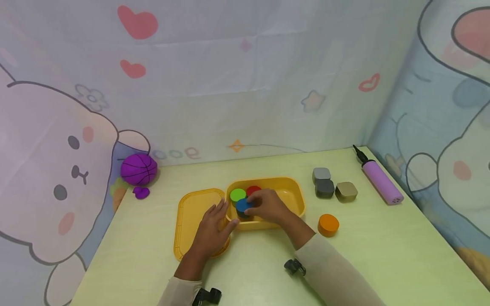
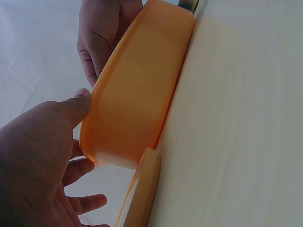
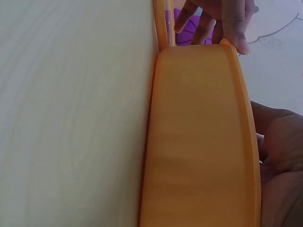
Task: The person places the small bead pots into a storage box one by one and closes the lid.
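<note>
A yellow-orange plastic box stands uncovered in the middle of the table. Inside its left half are a green round block, a red block partly covered by fingers, and a blue round block. My right hand reaches over the box and pinches the blue block between thumb and fingers. At the box's left end is my left hand, its thumb touching the rim, fingers spread and nearly straight. Under that hand lies the flat yellow lid. Both wrist views see the box's outer wall.
Right of the box lie an orange round block and light grey, dark grey and tan blocks. A purple hand pump lies farther right. At the back left are a purple ball and a small purple duck.
</note>
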Demonstrator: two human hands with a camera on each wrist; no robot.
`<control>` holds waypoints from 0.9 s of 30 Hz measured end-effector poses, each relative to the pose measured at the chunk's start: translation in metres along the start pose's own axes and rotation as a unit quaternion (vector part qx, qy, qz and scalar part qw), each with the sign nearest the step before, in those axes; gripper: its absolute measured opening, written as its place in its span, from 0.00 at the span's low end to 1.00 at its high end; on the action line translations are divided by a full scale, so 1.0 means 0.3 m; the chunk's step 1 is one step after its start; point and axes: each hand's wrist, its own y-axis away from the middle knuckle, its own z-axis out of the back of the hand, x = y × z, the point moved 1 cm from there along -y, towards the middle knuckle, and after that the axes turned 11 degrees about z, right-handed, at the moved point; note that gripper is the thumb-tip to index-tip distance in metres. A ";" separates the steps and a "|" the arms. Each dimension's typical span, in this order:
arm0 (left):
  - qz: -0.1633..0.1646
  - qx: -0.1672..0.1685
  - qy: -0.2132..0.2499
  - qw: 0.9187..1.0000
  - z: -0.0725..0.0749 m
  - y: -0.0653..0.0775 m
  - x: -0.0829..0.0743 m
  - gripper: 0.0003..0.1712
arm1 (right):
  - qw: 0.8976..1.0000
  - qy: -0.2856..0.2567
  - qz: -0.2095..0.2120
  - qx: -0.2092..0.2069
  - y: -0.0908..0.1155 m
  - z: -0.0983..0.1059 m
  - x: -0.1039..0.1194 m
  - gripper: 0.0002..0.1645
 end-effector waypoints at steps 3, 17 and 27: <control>0.001 0.001 0.004 1.000 0.002 0.001 -0.002 0.45 | 1.000 0.011 0.008 0.012 -0.006 -0.004 0.001 0.16; 0.002 0.003 -0.004 1.000 0.002 0.004 -0.006 0.44 | 0.998 0.024 0.004 0.052 -0.016 -0.029 0.016 0.13; -0.001 0.002 0.001 1.000 -0.003 0.004 -0.005 0.45 | 0.998 -0.004 -0.001 0.070 -0.015 -0.031 0.028 0.15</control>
